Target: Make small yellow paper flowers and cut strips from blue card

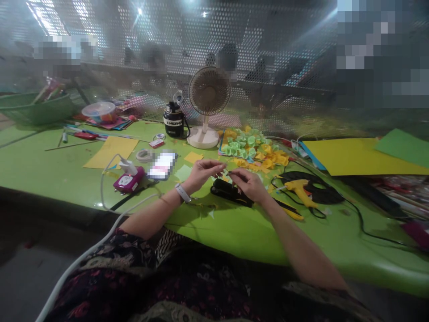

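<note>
Your left hand [206, 172]: fingers nearly closed, thumb against fingertips in a light pinch. Your right hand [250, 182]: likewise pinched, its other fingers curled. Between the two sets of fingertips, a small pale green paper piece [225, 172]; both hands appear to have hold of it, though its outline is mostly hidden.

Position: the piece is held above the table [321, 243], over its middle stretch, nearer the near edge than the far one.

Handling (judged): almost no weight; thin, springy along a fold, easily creased or torn, low slip. Take it by the margins or a folded corner, using thumb and index pads; squeezing the middle would likely flatten any shape.

Just below your hands: a black stapler [231, 193], toward the near edge; likely heavy and stiff by comparison, so grip it around the body. Right of it, a yellow cutter [291, 212], then a yellow glue gun [299, 188], best taken by its handle. Beyond, toward the far edge: a heap of green and yellow folded papers [246, 144], crushable if pressed.
</note>
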Motion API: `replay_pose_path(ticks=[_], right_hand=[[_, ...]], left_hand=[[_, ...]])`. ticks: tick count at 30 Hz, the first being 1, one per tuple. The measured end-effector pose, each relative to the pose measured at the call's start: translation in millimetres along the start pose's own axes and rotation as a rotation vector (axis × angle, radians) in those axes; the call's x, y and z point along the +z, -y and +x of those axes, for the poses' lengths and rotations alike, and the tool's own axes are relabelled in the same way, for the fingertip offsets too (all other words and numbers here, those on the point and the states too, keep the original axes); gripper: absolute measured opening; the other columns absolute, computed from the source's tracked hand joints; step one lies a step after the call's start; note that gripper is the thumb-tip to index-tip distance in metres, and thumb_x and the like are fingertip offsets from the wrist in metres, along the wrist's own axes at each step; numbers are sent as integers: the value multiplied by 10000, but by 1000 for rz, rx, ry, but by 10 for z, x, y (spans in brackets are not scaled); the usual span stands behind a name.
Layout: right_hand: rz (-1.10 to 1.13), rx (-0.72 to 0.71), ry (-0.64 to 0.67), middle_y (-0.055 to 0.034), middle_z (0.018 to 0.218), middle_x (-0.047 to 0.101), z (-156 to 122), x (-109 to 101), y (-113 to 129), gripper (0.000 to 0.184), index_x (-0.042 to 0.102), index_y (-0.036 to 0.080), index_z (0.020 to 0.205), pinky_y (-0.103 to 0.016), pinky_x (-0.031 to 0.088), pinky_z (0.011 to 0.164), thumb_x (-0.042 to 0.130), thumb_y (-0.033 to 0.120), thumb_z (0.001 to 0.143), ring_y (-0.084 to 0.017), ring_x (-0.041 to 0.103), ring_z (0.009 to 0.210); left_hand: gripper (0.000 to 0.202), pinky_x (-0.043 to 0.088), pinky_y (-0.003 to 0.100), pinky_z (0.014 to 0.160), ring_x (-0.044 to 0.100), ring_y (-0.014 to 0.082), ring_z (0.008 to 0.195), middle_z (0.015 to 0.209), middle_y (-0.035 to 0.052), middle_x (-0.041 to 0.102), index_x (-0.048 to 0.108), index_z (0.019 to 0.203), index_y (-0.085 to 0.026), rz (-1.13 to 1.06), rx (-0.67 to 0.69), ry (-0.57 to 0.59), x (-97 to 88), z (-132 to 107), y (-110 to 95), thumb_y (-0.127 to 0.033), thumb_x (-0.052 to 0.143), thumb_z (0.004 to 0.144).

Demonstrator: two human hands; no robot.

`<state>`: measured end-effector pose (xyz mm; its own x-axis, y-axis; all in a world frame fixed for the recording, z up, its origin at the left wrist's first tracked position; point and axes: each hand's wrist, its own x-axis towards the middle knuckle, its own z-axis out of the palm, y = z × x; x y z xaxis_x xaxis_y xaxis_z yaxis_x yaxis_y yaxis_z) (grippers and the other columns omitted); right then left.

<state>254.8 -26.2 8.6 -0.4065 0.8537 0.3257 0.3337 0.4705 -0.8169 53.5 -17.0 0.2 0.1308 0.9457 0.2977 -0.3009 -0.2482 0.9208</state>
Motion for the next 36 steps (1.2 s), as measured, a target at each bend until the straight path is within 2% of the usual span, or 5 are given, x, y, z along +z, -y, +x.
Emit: replay_pose_path(ticks=[7,17,23,31,36], right_hand=[[-167,-167,-168,-78,994,755,-14,77,-9,272,725,238,1010,-387,578,817,672,476,889,-239,707,913],[28,-38,-96,-39,836,700,6,47,-10,363,714,211,994,-303,538,513,657,550,875,-132,602,500],[132,26,27,11,669,645,23,27,-34,384,680,230,960,-283,486,432,658,597,849,-127,544,423],[-73,-85,-119,-88,996,746,-16,100,-37,369,714,225,1070,-363,591,725,673,533,870,-237,710,873],[-109,-101,-128,-88,993,742,-3,82,-51,391,748,238,1095,-377,588,737,607,558,920,-232,705,852]], left_hand=[[367,472,201,530,603,74,521,590,6,692,706,655,-139,-48,31,-79,16,8,12,-420,931,582],[375,525,257,614,658,117,601,674,33,727,774,799,-148,-58,35,-30,2,0,27,-465,897,638],[358,501,235,576,621,87,559,707,29,741,795,827,-169,-65,0,1,-17,17,38,-448,904,631],[352,491,212,559,597,73,527,584,-2,680,722,675,-148,-78,29,-42,23,-8,9,-432,919,606],[374,540,242,609,654,103,592,682,21,734,768,771,-162,-86,21,-27,40,-19,-29,-443,927,581]])
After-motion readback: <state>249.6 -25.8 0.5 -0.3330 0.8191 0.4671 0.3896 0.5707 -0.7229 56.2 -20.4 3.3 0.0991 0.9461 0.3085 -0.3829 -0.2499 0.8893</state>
